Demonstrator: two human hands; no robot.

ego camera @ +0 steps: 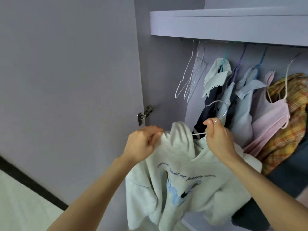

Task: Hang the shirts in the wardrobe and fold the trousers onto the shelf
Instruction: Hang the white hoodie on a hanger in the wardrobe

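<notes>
Both bare forearms reach forward and up — left hand (143,144) curled, fingers pinched together; right hand (218,139) raised beside it, thumb and fingers clenched.

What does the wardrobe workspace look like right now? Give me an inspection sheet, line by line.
Surface: lilac shelf above the rail, nothing seen on its visible part.
Job's things: white hoodie held up on a wire hanger, not yet on the rail.
Clutter: empty hangers at the rail's left; hung clothes beside them, including a pink top and a yellow plaid shirt.
Grippers: left hand pinches the hoodie's hood; right hand grips the hanger below its hook.
Cables: nothing seen.
Surroundings: open wardrobe door, metal hinge.
</notes>
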